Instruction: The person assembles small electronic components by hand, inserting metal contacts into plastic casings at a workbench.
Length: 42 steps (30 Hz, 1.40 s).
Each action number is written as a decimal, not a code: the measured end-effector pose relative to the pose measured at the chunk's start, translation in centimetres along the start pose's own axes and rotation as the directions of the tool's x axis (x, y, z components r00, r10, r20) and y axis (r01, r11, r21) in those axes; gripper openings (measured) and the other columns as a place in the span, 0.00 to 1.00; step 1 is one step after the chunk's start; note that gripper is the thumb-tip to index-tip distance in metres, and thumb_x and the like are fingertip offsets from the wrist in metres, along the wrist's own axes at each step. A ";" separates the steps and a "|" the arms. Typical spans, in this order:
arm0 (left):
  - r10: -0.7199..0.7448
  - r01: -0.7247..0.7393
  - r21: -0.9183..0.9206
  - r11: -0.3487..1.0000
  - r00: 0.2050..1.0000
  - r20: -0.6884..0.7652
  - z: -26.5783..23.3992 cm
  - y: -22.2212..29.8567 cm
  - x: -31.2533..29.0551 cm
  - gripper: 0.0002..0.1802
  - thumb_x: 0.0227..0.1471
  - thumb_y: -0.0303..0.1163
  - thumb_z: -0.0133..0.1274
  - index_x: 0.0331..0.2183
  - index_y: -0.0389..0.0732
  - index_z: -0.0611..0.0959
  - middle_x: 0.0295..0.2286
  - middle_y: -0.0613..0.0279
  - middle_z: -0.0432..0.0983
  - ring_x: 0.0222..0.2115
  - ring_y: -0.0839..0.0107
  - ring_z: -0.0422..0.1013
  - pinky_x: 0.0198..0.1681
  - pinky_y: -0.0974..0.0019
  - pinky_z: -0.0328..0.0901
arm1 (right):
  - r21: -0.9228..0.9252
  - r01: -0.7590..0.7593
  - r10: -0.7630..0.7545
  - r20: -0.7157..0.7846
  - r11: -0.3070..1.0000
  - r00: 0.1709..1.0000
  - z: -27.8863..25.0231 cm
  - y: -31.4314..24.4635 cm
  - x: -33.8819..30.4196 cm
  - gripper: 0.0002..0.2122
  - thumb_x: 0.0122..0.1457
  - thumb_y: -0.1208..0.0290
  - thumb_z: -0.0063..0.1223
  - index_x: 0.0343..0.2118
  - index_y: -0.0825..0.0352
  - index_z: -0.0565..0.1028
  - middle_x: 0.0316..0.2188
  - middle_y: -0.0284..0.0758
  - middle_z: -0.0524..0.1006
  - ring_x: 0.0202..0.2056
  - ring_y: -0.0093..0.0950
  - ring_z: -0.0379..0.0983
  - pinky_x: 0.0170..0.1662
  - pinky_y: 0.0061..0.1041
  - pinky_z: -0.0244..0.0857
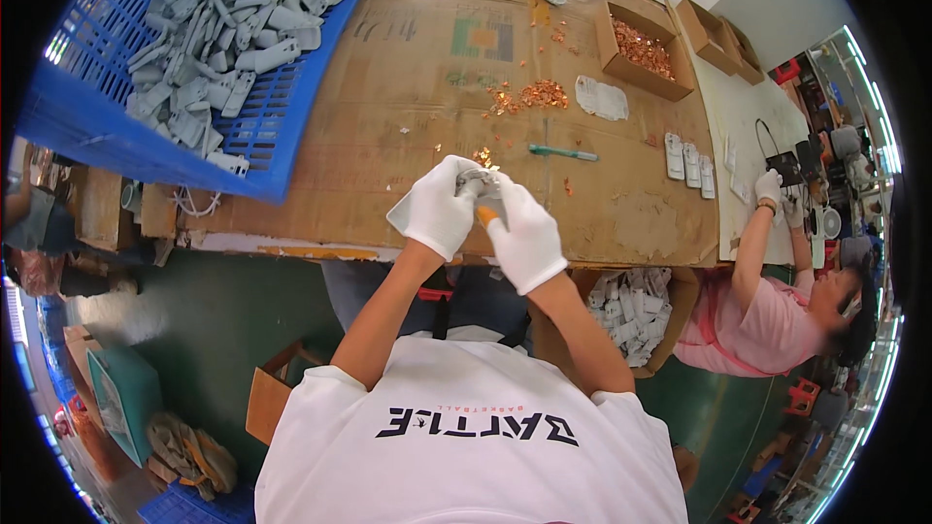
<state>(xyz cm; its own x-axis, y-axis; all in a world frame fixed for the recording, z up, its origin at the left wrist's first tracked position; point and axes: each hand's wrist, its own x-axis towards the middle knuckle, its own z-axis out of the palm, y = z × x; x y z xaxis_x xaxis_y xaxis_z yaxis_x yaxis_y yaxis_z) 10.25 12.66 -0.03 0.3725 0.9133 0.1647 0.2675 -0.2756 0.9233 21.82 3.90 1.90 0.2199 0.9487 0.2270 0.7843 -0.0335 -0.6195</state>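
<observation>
Both hands wear white gloves and meet near the table's front edge. My left hand (436, 211) is closed around a light grey plastic housing (397, 216), whose corner sticks out on its left side. From the right, my right hand (526, 235) pinches at the same piece, its fingers bent in against the left fingertips. An orange-coloured tip shows on one right finger. Much of the housing is hidden by the gloves. Just beyond the fingertips lie a few small copper-coloured metal pieces (482, 157). Farther off is a loose pile of copper-coloured pieces (544, 94).
A blue crate (306, 116) heaped with grey housings stands at left. Right of centre lie a green pen (563, 151) and several pale housings (691, 165). A cardboard box (670, 85) holds copper-coloured pieces. Below the table edge sits a carton (685, 306) of housings, beside a co-worker (767, 325).
</observation>
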 end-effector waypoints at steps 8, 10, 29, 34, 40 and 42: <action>0.044 -0.032 -0.115 0.993 0.994 0.101 -1.3 0.3 4.7 0.14 0.50 0.24 0.55 0.42 0.37 0.78 0.33 0.54 0.79 0.33 0.67 0.77 0.38 0.67 0.70 | 0.063 -0.002 0.014 -0.192 0.998 0.981 -0.1 3.5 5.2 0.20 0.49 0.87 0.47 0.47 0.65 0.75 0.36 0.43 0.77 0.38 0.39 0.77 0.41 0.32 0.71; 0.051 -0.041 -0.055 0.998 0.980 0.191 -1.2 0.5 6.3 0.24 0.48 0.23 0.57 0.49 0.36 0.75 0.40 0.58 0.78 0.40 0.72 0.74 0.44 0.68 0.68 | 0.122 -0.085 0.102 -0.143 0.989 0.984 -0.8 3.8 6.4 0.21 0.48 0.87 0.45 0.47 0.66 0.75 0.38 0.43 0.78 0.40 0.39 0.76 0.43 0.32 0.70; 0.185 0.476 0.844 0.247 0.832 -0.524 -22.9 -18.3 23.1 0.31 0.50 0.49 0.55 0.57 0.60 0.70 0.55 0.54 0.64 0.58 0.60 0.58 0.56 0.47 0.58 | -0.227 0.464 -0.467 0.046 0.856 0.883 1.0 11.5 16.7 0.12 0.47 0.78 0.57 0.36 0.57 0.77 0.37 0.28 0.76 0.40 0.31 0.73 0.42 0.30 0.69; 0.107 0.530 0.835 0.149 0.831 -0.546 -19.8 -14.9 21.8 0.27 0.47 0.56 0.57 0.39 0.43 0.80 0.36 0.51 0.79 0.37 0.56 0.77 0.40 0.55 0.70 | -0.289 0.628 -0.578 0.247 0.723 0.778 1.9 12.1 17.6 0.07 0.47 0.76 0.57 0.30 0.59 0.76 0.31 0.29 0.74 0.35 0.30 0.72 0.39 0.27 0.69; 0.003 0.592 0.726 0.350 0.774 -0.633 -18.6 -12.5 19.7 0.24 0.47 0.51 0.59 0.38 0.41 0.79 0.32 0.51 0.80 0.36 0.53 0.77 0.40 0.52 0.71 | -0.492 0.595 -0.391 0.460 0.636 0.797 3.5 10.2 18.3 0.04 0.48 0.75 0.57 0.27 0.62 0.74 0.30 0.35 0.75 0.36 0.33 0.74 0.38 0.29 0.71; -0.095 0.602 0.559 0.571 0.724 -0.683 -16.3 -9.1 18.3 0.16 0.47 0.39 0.59 0.36 0.41 0.78 0.33 0.47 0.79 0.37 0.47 0.75 0.41 0.50 0.70 | -0.566 0.478 -0.192 0.490 0.672 0.851 4.0 10.5 18.4 0.04 0.48 0.76 0.55 0.27 0.62 0.73 0.29 0.36 0.74 0.36 0.34 0.74 0.37 0.32 0.70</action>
<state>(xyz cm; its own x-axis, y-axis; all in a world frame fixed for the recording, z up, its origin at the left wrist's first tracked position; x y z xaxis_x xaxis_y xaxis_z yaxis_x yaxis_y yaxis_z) 0.19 36.72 0.25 -0.3626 0.8923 0.2689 0.8733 0.2246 0.4323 31.78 22.25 -3.47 -0.2474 0.9673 -0.0561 0.9604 0.2525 0.1180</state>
